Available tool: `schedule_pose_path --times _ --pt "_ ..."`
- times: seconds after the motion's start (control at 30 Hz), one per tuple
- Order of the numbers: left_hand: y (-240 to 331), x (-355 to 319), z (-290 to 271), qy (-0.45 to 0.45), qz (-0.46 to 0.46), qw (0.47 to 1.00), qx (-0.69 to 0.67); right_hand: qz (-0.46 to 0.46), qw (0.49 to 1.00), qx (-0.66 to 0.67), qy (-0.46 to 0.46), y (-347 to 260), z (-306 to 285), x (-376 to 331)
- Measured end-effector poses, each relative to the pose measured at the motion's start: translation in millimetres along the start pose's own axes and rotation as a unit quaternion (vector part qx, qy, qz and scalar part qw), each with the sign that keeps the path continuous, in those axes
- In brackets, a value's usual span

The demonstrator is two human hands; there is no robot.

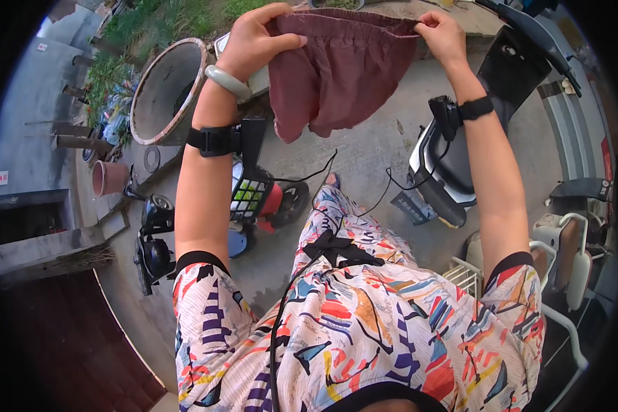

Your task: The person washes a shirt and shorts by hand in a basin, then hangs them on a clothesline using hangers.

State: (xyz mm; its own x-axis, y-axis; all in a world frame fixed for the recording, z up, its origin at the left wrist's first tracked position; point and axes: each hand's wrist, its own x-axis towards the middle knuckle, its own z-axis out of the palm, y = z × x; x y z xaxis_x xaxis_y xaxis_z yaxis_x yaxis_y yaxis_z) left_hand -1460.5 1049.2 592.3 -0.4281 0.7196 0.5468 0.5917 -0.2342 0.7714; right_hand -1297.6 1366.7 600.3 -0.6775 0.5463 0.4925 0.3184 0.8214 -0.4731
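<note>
Stretched out between my raised hands hangs a pair of maroon shorts (pixel 343 72) with a gathered elastic waistband. My left hand (pixel 262 40) is closed on the waistband's left end, its thumb lying across the front of the cloth. At the right end, my right hand (pixel 441 36) pinches the waistband's corner between thumb and fingers. The legs of the shorts droop loosely below, wrinkled, over the concrete ground. A pale bangle (pixel 228 83) circles my left wrist, and black straps with small devices sit on both forearms.
A large round pot (pixel 168 89) stands at the left, with a smaller terracotta pot (pixel 110 178) nearer. A scooter (pixel 446 165) is parked to the right. A vehicle with a wire basket (pixel 249 192) stands left of my legs. Black cables hang in front of me.
</note>
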Motion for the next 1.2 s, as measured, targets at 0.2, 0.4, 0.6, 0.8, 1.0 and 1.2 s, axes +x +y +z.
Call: schedule_pose_path --times 0.2,0.4,0.6,0.8,1.0,1.2 --pt "-50.7 82.0 21.8 -0.040 0.009 0.990 -0.136 -0.174 0.961 0.210 -0.037 -44.2 55.9 -1.6" --pt "-156.8 167.8 -1.9 -0.094 0.168 0.981 0.004 -0.128 0.968 0.184 -0.113 1.4 165.2 83.0" --pt "-221.5 213.9 -36.8 -0.157 0.167 0.973 -0.036 -0.216 0.956 0.179 -0.090 3.1 218.2 168.0" --pt "-268.6 232.8 -53.0 -0.177 0.168 0.967 -0.075 -0.232 0.921 0.226 -0.219 -7.8 258.7 206.4" --pt "-300.2 227.3 -58.5 -0.151 0.139 0.979 -0.020 -0.219 0.883 0.286 -0.301 -2.4 293.9 229.5" --pt "-334.0 202.6 -60.4 -0.008 0.005 1.000 0.001 -0.159 0.902 0.235 -0.326 19.4 315.0 258.7"
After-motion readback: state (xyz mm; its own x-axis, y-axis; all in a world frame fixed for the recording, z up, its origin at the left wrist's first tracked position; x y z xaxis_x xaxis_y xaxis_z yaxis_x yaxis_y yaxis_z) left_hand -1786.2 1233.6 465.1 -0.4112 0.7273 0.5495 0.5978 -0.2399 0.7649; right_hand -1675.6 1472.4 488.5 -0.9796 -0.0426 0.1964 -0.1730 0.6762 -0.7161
